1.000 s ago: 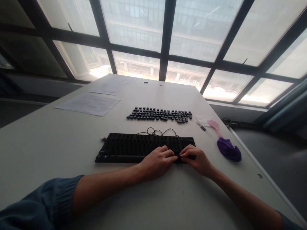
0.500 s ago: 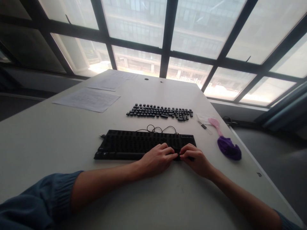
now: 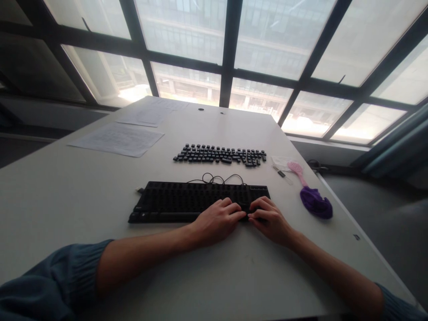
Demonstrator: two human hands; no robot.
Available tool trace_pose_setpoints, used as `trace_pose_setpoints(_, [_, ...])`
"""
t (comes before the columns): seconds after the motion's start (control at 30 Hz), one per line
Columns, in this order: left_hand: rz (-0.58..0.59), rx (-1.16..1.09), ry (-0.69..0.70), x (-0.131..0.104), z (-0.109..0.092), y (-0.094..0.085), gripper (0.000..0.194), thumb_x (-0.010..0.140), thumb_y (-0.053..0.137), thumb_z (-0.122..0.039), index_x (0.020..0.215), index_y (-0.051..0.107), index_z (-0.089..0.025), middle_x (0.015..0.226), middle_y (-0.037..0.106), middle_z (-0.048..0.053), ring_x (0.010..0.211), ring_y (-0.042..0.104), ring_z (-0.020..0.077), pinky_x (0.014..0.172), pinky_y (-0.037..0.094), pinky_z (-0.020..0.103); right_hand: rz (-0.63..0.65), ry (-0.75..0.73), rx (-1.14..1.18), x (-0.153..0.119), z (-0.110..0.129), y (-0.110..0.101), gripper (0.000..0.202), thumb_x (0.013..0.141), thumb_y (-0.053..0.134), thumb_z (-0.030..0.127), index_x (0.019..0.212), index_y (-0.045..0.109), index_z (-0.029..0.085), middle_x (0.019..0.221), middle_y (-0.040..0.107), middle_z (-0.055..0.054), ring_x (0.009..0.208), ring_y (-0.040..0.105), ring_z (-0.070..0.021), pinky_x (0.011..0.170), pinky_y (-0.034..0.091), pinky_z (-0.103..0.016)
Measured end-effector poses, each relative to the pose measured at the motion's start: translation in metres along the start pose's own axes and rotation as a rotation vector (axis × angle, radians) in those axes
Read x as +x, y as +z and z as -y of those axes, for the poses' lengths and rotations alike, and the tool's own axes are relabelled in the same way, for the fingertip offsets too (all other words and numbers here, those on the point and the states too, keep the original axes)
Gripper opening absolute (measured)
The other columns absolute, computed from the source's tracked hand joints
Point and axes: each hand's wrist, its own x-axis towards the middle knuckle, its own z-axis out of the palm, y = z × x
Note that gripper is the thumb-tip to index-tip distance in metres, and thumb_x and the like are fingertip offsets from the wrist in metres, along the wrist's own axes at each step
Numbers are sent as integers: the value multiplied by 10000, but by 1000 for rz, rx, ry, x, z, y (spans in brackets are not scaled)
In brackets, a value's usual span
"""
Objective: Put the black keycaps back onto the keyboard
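A black keyboard [image 3: 187, 198] lies on the white table in front of me, its key field bare of most or all caps. My left hand [image 3: 219, 221] rests over the keyboard's front edge toward the right, fingers curled and closed against it. Close beside it, my right hand [image 3: 271, 220] is at the front right corner, thumb and fingertips pinched together. The fingertips of both hands nearly meet. Anything small between them is hidden. Behind the keyboard, loose black keycaps [image 3: 219, 154] stand in rows, with its cable [image 3: 214, 179] coiled between.
Printed sheets of paper [image 3: 117, 139] lie at the back left. On the right are a small wire keycap puller [image 3: 281, 174], a clear plastic bag [image 3: 281, 162] and a pink brush [image 3: 296, 169] with a purple cloth [image 3: 315, 203] at its end. Windows rise beyond the table.
The view has shifted slightly, so everything sits a little further left. My right fingers have moved slightly at the keyboard's corner. The keycaps and other things lie as before.
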Motion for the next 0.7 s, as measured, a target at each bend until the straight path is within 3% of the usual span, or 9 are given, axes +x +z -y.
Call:
trace_pose_setpoints(0.2, [18,7,-4,0,-1,-1,302,975,528,-168,1261,609,-216,1175,650,57,1021,543,208,952,483,362,-20,8,32,3,5,1,115,922,655,182,817,657,227,942,678,-53,957,567,-231,862,499,-430])
trace_pose_setpoints(0.4, [27,36,-16,0,-1,-2,348,953,557,-173,1299,582,-197,1178,648,72,1034,545,216,966,481,373,-226,117,121,10,-1,-5,80,944,606,188,944,674,231,913,680,-61,909,601,-226,826,519,-400])
trace_pose_setpoints(0.53, [52,38,-22,0,-1,-4,375,946,570,-189,1321,569,-206,1205,639,75,1048,537,229,950,480,380,-302,235,-47,31,-28,-15,110,938,593,211,945,701,222,916,701,-74,913,614,-250,844,506,-416])
trace_pose_setpoints(0.7, [69,82,-6,0,-1,-4,419,974,526,-193,1391,525,-226,1215,628,78,1019,532,231,911,475,382,-205,305,-274,75,-83,-16,159,921,599,222,983,744,197,983,713,-87,972,622,-262,930,479,-417])
